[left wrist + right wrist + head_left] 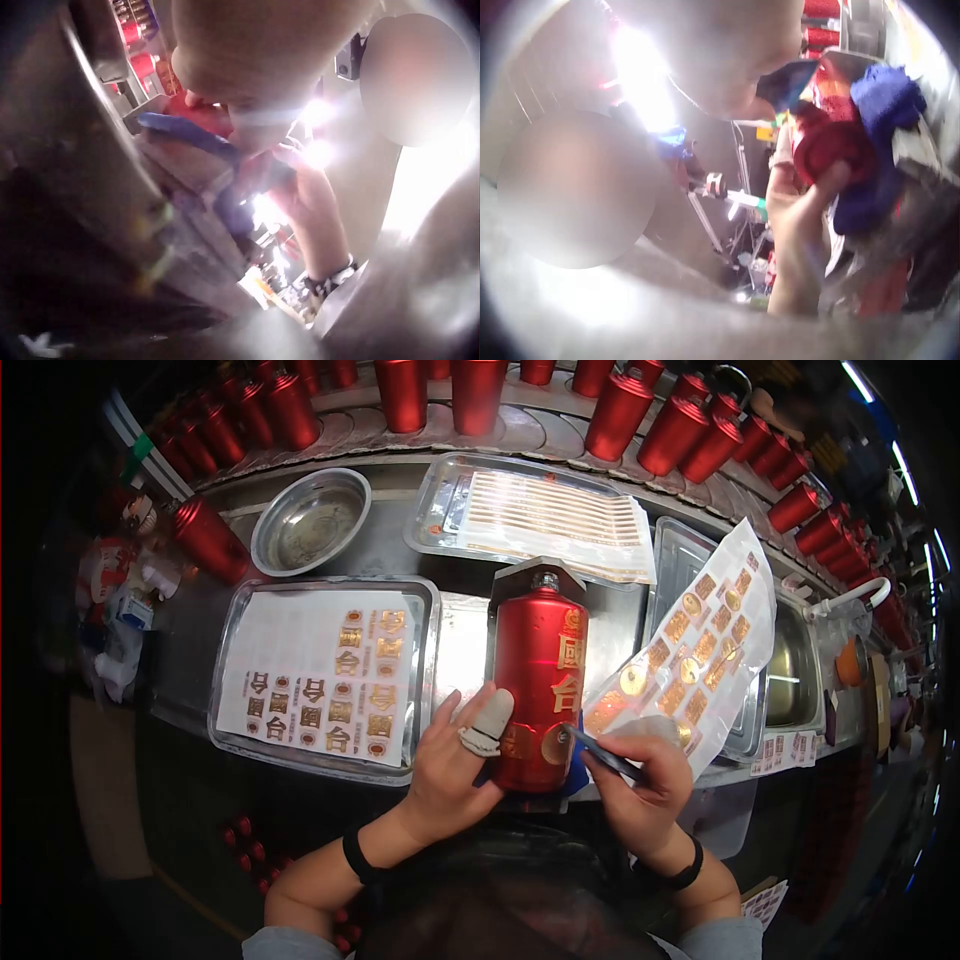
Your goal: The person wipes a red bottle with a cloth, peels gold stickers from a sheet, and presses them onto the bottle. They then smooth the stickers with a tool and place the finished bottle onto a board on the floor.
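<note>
A glossy red bottle (525, 650) with gold characters lies with its neck pointing away from me, a blue cloth (889, 105) beneath it. My left hand (455, 755) grips its lower left side, thumb by the base (829, 154); a pale finger cot covers one fingertip. My right hand (650, 785) pinches dark tweezers (610, 757), whose tip meets a round gold sticker (556, 743) low on the bottle's front. Right of the bottle, a sheet of gold stickers (690, 660) slants across a tray. In the left wrist view, the hand hides much of the bottle.
A metal tray (225, 735) at left carries a sheet of gold character stickers. Behind it stand a steel bowl (268, 540) and another red bottle (208, 540). A second tray (430, 525) holds striped sheets. Several red bottles line the conveyor (350, 435) at the back; a sink (795, 670) lies right.
</note>
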### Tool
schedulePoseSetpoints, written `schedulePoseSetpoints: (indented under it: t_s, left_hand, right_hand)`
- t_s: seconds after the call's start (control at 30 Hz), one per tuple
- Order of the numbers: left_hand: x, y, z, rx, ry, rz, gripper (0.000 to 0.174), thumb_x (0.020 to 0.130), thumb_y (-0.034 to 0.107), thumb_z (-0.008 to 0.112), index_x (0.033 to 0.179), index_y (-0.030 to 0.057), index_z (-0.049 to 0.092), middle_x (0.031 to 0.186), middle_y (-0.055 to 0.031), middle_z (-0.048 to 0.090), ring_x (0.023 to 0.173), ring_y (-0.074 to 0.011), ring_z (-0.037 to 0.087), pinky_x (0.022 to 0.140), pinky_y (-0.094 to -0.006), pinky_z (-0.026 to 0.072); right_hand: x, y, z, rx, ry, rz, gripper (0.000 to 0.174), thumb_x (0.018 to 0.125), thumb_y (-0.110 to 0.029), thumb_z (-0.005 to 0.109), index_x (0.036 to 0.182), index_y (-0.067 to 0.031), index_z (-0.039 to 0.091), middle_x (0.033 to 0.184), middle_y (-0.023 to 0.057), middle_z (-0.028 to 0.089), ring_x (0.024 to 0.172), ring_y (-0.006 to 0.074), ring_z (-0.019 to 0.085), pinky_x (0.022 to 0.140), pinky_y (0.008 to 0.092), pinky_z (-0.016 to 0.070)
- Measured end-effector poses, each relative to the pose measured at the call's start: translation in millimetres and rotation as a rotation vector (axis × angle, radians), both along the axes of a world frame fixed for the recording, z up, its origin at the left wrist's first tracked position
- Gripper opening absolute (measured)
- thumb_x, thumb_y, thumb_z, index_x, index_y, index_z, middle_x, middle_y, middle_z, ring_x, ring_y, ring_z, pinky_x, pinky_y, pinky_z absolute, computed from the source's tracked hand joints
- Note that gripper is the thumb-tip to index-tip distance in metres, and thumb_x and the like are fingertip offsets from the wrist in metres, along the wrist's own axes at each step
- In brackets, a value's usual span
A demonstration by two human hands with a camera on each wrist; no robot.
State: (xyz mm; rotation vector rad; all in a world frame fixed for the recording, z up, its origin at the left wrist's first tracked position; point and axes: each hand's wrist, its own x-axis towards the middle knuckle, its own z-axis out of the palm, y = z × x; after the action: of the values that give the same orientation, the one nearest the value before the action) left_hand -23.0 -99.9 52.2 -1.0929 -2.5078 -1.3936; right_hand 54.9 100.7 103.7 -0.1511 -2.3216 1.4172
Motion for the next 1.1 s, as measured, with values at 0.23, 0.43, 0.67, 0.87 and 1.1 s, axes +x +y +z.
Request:
schedulePoseSetpoints:
  t_s: [0.23,0.43,0.67,0.87,1.1]
  left_hand:
    - [0,2,16,-0.119,0.146,-0.093,0.071,0.065,0.012,0.071,0.135,0.0053,0.059,0.14,-0.0185,0.055,0.133,-0.0328,0.051,0.112,-0.0527,0.0319]
    - [-14,15,20,-0.032,0.068,-0.295,0.077,0.068,0.017,0.077,0.139,0.0025,0.051,0.145,-0.0165,0.05,0.138,-0.034,0.043,0.113,-0.0524,0.0298]
    - [-9,0,8,-0.083,0.01,-0.191,0.085,0.066,0.009,0.074,0.145,0.0044,0.044,0.149,-0.0153,0.045,0.142,-0.0352,0.038,0.112,-0.0559,0.0321]
    - [-14,12,28,-0.085,0.044,-0.288,0.08,0.061,0.005,0.071,0.139,0.0005,0.05,0.145,-0.0169,0.049,0.141,-0.0363,0.039,0.111,-0.0562,0.0344]
    - [-10,16,29,-0.067,0.037,-0.259,0.081,0.061,0.003,0.071,0.139,-0.0011,0.049,0.146,-0.0175,0.048,0.14,-0.0359,0.039,0.113,-0.0553,0.0321]
  right_hand:
    - [8,-5,-4,-0.161,-0.035,-0.098,0.021,0.073,0.003,0.08,0.091,-0.0021,0.069,0.082,0.0098,0.069,0.072,0.0201,0.065,0.063,0.0293,0.049]
    - [15,-4,-6,-0.027,-0.005,0.041,0.025,0.072,0.005,0.08,0.093,-0.0037,0.069,0.08,0.008,0.069,0.068,0.0221,0.063,0.066,0.0318,0.048]
    - [5,5,4,-0.089,-0.014,0.14,0.025,0.073,0.005,0.078,0.094,-0.002,0.068,0.085,0.01,0.07,0.074,0.0204,0.065,0.065,0.0305,0.0493]
    - [9,0,3,-0.018,-0.017,0.183,0.026,0.072,0.004,0.08,0.094,-0.0031,0.069,0.083,0.0091,0.068,0.072,0.0213,0.062,0.064,0.0317,0.0465]
    - [18,-1,-5,-0.129,-0.108,0.17,0.021,0.073,0.001,0.081,0.09,-0.0045,0.071,0.082,0.0072,0.071,0.073,0.0196,0.063,0.065,0.0297,0.0476]
